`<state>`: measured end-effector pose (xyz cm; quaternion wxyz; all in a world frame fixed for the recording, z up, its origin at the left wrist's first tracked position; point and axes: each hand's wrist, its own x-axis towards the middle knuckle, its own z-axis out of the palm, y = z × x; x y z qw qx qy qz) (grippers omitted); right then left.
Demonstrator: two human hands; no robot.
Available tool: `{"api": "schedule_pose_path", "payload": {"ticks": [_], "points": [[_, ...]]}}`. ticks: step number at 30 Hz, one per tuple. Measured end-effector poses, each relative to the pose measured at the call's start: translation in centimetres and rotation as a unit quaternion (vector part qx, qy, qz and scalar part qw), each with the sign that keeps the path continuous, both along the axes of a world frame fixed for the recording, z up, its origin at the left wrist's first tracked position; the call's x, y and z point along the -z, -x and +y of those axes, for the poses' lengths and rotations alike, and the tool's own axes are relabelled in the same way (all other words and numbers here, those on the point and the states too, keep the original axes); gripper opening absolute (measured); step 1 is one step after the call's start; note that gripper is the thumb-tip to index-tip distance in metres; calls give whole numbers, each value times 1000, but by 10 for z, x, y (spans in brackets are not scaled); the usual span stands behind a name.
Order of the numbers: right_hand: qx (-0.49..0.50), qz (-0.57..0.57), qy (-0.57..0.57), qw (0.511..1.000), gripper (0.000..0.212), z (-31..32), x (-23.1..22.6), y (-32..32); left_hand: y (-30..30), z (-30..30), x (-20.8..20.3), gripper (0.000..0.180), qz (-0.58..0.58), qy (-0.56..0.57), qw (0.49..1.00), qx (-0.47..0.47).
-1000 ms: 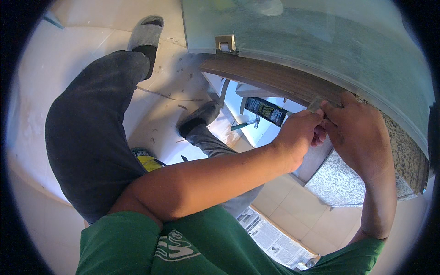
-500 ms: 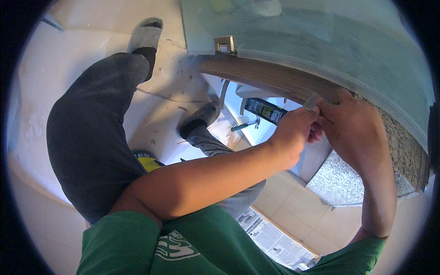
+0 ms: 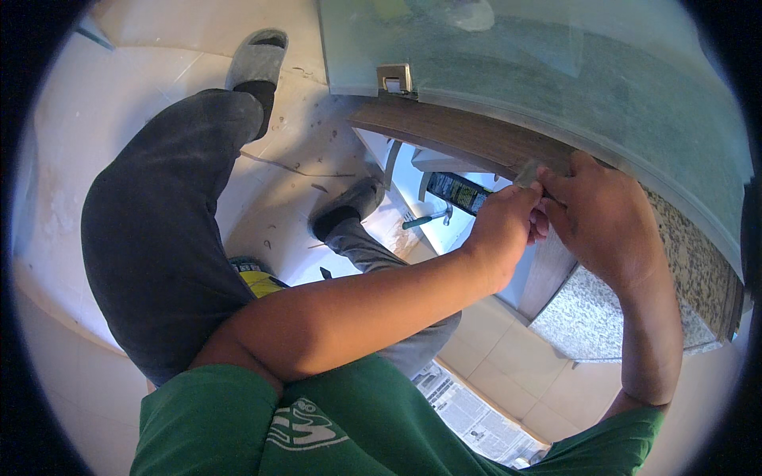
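My left hand (image 3: 502, 230) is closed, with its fingertips meeting those of my right hand (image 3: 609, 213) beside the edge of a brown wood-look panel (image 3: 468, 131). Between the fingertips sticks up a small greyish translucent piece (image 3: 526, 172), perhaps a bit of film or tape. My left thumb and finger pinch it. The fingers of my right hand curl in against it from the other side, partly hidden behind one another. Just left of my left hand lies a black printed cylinder (image 3: 456, 192) in the white cabinet space (image 3: 413, 190).
A hammer (image 3: 429, 218) with a green handle lies near the cylinder. Above the panel stands a frosted glass sheet (image 3: 508, 71) with a metal fitting (image 3: 394, 78). Speckled stone (image 3: 591, 313) borders my right forearm. Newspaper (image 3: 468, 408) covers something below. A yellow-black object (image 3: 260, 279) sits by my leg.
The translucent piece and the fingertips have shifted slightly left. My right hand has moved a little left too, and the whole view has drifted slightly. Both hands stay closed together.
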<state>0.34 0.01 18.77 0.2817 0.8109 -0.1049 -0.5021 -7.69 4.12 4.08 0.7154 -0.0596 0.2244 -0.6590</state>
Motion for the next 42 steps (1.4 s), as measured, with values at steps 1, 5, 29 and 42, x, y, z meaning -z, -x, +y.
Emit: {"api": "schedule_pose_path", "payload": {"ticks": [1,5,29,42], "points": [[8,6,6,1000,24,0,0,1,0,3,-4,29,5,-10,1000,5],[0,14,-7,1000,24,1,1,2,0,5,-6,29,5,-32,999,-2],[-7,2,-2,1000,26,-2,8,5,4,-2,8,30,0,1,1000,-17],[-18,3,-18,1000,23,-2,7,5,3,-2,9,32,-13,3,1000,-21]]}}
